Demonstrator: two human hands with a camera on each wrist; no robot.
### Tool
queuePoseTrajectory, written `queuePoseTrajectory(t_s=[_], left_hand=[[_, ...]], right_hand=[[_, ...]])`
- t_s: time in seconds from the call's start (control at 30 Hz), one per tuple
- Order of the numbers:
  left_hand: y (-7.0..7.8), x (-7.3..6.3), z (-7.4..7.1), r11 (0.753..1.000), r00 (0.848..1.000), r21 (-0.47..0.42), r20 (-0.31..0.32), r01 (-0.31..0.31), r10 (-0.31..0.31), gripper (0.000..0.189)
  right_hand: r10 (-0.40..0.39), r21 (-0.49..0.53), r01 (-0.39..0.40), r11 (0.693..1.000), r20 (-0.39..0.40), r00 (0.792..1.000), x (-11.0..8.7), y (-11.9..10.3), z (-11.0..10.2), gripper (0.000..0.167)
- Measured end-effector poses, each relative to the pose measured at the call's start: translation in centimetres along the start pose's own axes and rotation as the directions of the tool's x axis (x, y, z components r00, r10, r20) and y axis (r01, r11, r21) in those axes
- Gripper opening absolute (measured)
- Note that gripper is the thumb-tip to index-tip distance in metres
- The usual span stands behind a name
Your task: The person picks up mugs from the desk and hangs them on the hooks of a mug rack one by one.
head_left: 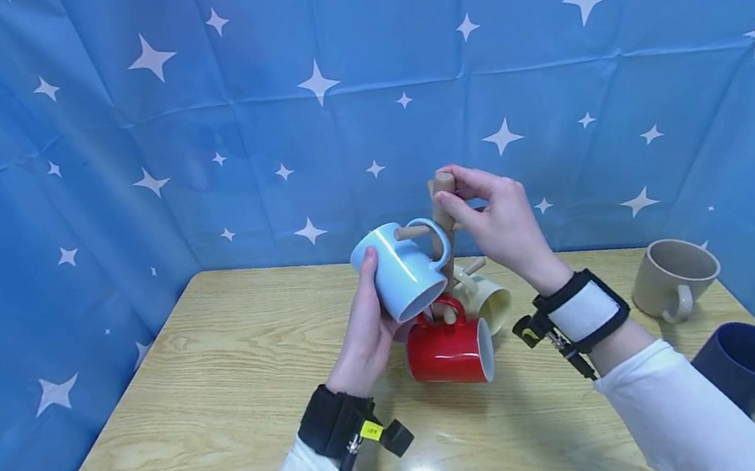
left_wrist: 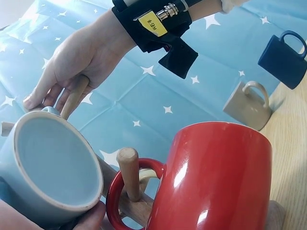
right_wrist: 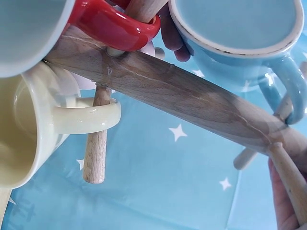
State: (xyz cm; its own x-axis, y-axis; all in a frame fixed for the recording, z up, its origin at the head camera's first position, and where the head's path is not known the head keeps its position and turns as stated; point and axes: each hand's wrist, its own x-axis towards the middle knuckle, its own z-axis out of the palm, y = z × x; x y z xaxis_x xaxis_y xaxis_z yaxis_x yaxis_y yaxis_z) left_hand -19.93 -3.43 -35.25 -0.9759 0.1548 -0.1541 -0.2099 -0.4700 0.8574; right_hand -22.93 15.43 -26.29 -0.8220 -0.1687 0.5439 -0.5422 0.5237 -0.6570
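Note:
My left hand (head_left: 363, 326) grips a light blue mug (head_left: 396, 278), thumb along its side. The mug is tilted, and a peg of the wooden mug tree (right_wrist: 187, 96) passes through its handle. At the top of the post, my right hand (head_left: 507, 221) pinches the wood between thumb and fingers. Lower down, a red mug (head_left: 447, 354) hangs sideways by its handle on a peg. A cream mug (right_wrist: 17, 129) hangs on another peg behind it. Mostly hidden behind the red mug is a pinkish mug (head_left: 404, 332).
To the right on the wooden table (head_left: 178, 439) stand a beige mug (head_left: 659, 283) and a dark blue mug (head_left: 737, 366), the latter partly behind my right sleeve. A blue curtain with white stars (head_left: 324, 17) hangs along the table's back and sides.

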Motion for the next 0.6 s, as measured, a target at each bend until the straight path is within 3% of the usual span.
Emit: queuePoseTrajectory(t_s=[0.6], left_hand=[[-0.11, 0.48, -0.31, 1.0, 1.0, 0.028, 0.017, -0.013, 0.012, 0.069]], right_hand=[[0.002, -0.01, -0.003, 1.0, -0.013, 1.0, -0.33, -0.09, 0.2, 0.04]])
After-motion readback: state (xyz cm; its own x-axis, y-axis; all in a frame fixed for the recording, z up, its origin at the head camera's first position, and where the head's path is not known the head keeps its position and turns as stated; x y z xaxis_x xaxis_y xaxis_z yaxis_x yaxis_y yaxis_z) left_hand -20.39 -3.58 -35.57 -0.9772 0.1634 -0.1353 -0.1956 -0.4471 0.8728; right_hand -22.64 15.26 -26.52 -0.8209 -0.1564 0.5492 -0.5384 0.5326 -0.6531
